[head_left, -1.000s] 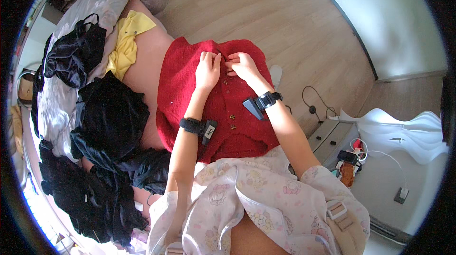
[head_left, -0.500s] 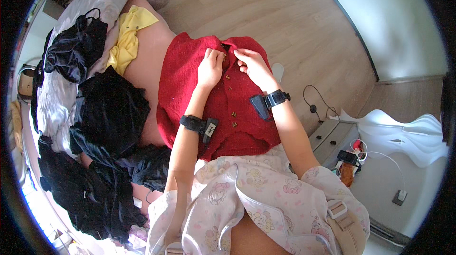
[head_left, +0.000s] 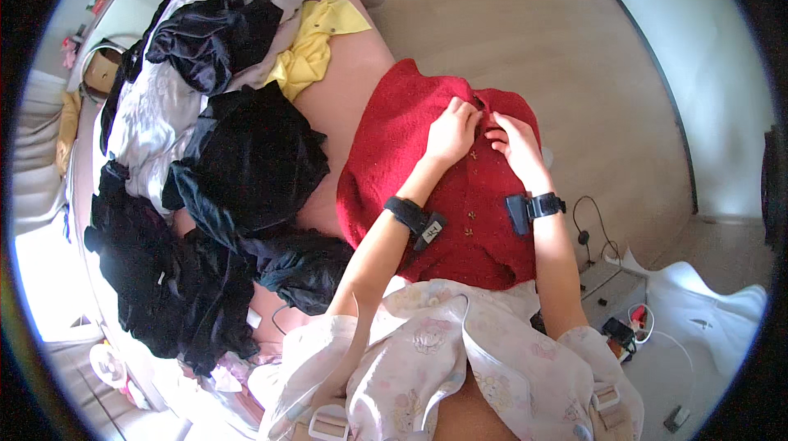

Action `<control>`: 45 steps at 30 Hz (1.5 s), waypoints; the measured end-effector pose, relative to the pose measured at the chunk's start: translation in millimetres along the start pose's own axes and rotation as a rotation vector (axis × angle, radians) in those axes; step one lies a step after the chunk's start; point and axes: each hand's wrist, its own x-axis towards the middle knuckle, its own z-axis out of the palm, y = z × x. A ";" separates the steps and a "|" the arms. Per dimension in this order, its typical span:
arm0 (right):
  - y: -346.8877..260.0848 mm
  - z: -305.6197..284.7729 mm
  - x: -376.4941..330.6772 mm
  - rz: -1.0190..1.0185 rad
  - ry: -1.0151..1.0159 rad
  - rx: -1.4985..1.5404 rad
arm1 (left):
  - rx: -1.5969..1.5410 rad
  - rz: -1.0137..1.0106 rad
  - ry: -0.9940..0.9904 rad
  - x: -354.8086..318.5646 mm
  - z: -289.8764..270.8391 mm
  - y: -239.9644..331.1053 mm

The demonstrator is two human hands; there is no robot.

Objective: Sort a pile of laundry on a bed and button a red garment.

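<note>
Head view is showing a pink bed [head_left: 345,88] carrying heaps of black clothes [head_left: 246,153], with a red buttoned garment [head_left: 394,137] lying flat at its near edge. Both hands are working at its collar. Left hand [head_left: 450,133] is pressing the cloth with curled fingers; right hand [head_left: 513,139] is pinching the placket beside it. Pulling unevenly could be wrinkling the front or straining a small button [head_left: 469,213].

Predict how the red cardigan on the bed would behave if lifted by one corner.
The red cardigan would probably droop and fold, since it lies flat and soft like thick knit. It looks fairly light, unlikely to slip, as both hands press it easily.
</note>
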 end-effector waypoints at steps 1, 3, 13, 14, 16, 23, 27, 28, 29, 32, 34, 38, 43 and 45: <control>-1.3 0.8 -0.6 0.006 -0.007 0.040 | -0.012 0.000 -0.002 0.2 -1.8 -0.8; -4.0 -1.1 1.3 -0.012 -0.048 0.046 | -0.058 -0.005 -0.008 1.0 -3.1 -1.8; 2.3 13.0 12.1 -0.124 0.037 -0.355 | 0.023 -0.027 -0.013 -0.8 12.4 -10.0; 8.0 15.5 12.9 -0.189 0.066 -0.398 | 0.146 0.051 0.004 -0.7 15.9 -12.3; 17.8 14.8 14.9 -0.263 0.136 -0.444 | 0.374 0.225 -0.053 -1.2 13.2 -1.9; 32.3 13.4 17.8 -0.432 0.239 -0.613 | 0.330 -0.021 0.070 -0.5 35.6 -5.3; 25.5 11.2 16.1 -0.345 0.197 -0.403 | 0.326 -0.091 -0.013 2.8 22.9 8.1; 28.2 9.6 19.6 -0.335 0.197 -0.432 | 0.344 -0.078 -0.016 1.5 23.0 4.1; 30.4 8.4 22.2 -0.325 0.199 -0.461 | 0.386 -0.030 0.004 -0.5 21.1 3.4; 28.5 12.6 22.9 -0.291 0.199 -0.441 | 0.378 -0.068 0.032 -0.6 17.7 7.8; 19.2 14.0 19.0 -0.223 0.176 -0.429 | 0.366 -0.043 0.002 0.9 14.5 9.7; 12.3 11.3 20.9 -0.077 0.059 -0.265 | 0.311 -0.017 0.058 -1.9 10.7 4.5; 15.0 9.1 22.8 -0.083 0.124 -0.272 | 0.316 -0.048 0.057 -0.1 17.4 7.4; 15.6 9.5 22.9 -0.060 0.117 -0.270 | 0.297 -0.070 0.052 -0.8 16.9 8.2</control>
